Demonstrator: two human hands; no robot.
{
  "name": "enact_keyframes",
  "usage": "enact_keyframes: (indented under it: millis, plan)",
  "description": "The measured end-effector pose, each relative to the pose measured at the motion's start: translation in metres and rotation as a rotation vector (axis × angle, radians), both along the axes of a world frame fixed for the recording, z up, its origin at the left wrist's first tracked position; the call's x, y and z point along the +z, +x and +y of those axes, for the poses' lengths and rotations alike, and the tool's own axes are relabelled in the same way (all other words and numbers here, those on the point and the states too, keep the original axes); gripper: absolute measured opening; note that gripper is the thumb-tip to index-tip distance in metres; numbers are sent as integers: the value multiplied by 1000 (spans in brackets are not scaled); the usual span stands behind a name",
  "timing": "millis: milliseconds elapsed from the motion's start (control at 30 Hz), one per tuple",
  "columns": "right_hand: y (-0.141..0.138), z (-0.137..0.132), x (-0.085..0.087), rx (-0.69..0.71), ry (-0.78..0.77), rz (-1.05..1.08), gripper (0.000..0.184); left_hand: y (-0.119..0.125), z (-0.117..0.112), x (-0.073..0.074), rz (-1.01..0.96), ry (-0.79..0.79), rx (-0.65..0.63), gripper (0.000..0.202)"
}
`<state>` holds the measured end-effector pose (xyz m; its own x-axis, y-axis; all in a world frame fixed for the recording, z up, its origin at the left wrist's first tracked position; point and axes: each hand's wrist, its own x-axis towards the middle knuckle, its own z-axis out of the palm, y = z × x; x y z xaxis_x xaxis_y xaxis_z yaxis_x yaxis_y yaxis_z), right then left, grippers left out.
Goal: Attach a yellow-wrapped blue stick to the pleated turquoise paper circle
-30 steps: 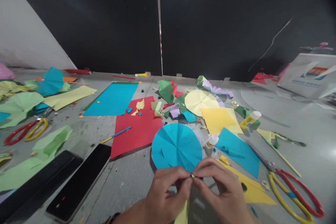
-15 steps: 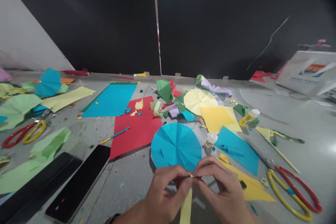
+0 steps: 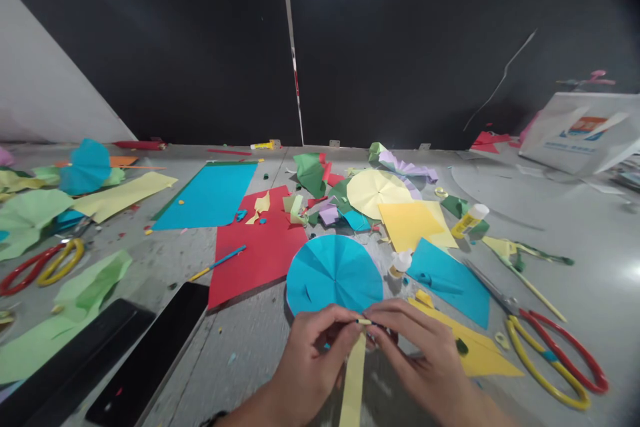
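No writing could be read, not even on the glue stick (image 3: 469, 219). Near the tabletop's (image 3: 550, 227) front edge, the left hand (image 3: 313, 363) and right hand (image 3: 417, 353) each pinched the top end of a yellow paper strip (image 3: 353, 380), whose long axis ran toward the person, just before the blue paper circle (image 3: 334, 273).

The lower end of the yellow paper strip (image 3: 353, 380) runs off the bottom edge, and its top end is hidden between the fingertips of the left hand (image 3: 313, 363) and the right hand (image 3: 425, 363). Both forearms are cut off by the bottom edge. The blue paper circle (image 3: 334, 273) has its near rim covered by the fingers. Two black phones (image 3: 135, 360) are cropped at the lower left. The print on the white box (image 3: 583, 133) is too blurred to read.
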<state>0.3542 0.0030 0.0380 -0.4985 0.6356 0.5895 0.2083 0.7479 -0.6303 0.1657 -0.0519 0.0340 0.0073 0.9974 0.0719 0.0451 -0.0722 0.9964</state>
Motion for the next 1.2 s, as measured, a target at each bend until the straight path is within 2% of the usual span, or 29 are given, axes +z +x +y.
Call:
enact_keyframes:
  millis: [100, 233, 467, 633, 933, 1200]
  plan:
    - [1, 2, -5, -10, 3, -9, 22, 3, 3, -1, -133, -142, -21, 42]
    - [1, 2, -6, -1, 14, -21, 21, 5, 6, 0, -193, -188, -16, 46]
    - [1, 3, 3, -11, 24, -48, 21, -2, 8, 3, -115, -92, 10, 45]
    - [1, 6, 7, -25, 32, -39, 20, -3, 6, 1, -111, -135, -49, 38]
    - [2, 6, 5, -3, 20, -66, 19, -3, 6, 5, -6, -49, -96, 30]
    - [3, 6, 1, 8, 35, -69, 19, -5, 7, 4, 30, -50, -94, 29]
